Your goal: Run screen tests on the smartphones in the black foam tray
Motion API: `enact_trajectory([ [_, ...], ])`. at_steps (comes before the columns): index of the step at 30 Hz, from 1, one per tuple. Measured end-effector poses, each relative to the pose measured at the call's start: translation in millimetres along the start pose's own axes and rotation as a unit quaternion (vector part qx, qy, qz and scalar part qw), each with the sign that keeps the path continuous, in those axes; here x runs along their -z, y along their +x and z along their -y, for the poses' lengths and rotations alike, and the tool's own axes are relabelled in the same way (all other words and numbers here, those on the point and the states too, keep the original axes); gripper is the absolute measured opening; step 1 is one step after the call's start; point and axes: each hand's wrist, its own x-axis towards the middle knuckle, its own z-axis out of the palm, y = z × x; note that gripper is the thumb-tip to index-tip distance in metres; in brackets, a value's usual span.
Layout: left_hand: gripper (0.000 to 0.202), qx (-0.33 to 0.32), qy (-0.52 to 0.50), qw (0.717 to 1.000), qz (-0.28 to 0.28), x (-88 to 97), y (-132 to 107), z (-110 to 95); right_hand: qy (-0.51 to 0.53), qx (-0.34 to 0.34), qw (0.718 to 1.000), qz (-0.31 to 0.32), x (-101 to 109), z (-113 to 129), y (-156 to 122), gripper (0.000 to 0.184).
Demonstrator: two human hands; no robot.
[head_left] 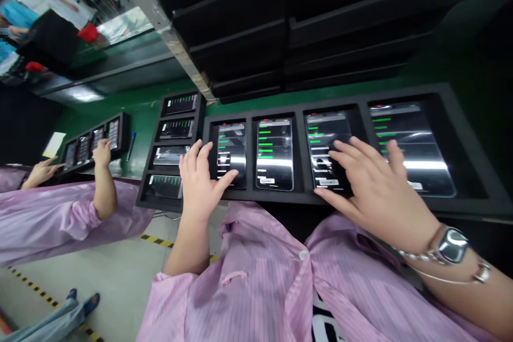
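A black foam tray [250, 197] lies in front of me with several smartphones set in its slots, their screens lit with green and white text lines. My left hand [202, 179] is at its left end, fingers spread, the thumb over the lower edge of the leftmost phone [232, 144]. To the right of that rests another phone [274, 155], untouched. My right hand [372, 181] stretches over the third phone [326, 133], its fingers apart, and partly covers it. The rightmost phone [425, 144] lies partly behind that hand's fingers. Neither hand grips anything.
A second foam tray [146, 200] with several phones adjoins on the left. Further left, a co-worker's hands [102, 154] are at another phone tray [125, 128]. A blue pen [131, 145] lies on the green bench [152, 99]. Stacked black trays [240, 37] stand behind.
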Motion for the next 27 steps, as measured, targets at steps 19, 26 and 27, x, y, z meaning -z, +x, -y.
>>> enact_trajectory([
  [19, 0.057, 0.093, 0.001, 0.989, 0.112, 4.3, 10, 17, -0.015, 0.085, 0.996, -0.025, 0, 9, -1, 0.048],
  [26, 0.050, 0.103, 0.023, 0.985, 0.140, 6.3, 11, 10, 0.031, 0.040, 0.997, -0.061, 18, -9, -18, 0.041],
  [27, 0.050, 0.107, 0.022, 0.984, 0.139, 6.7, 10, 10, 0.028, 0.032, 0.997, -0.066, 21, -14, -20, 0.040],
])
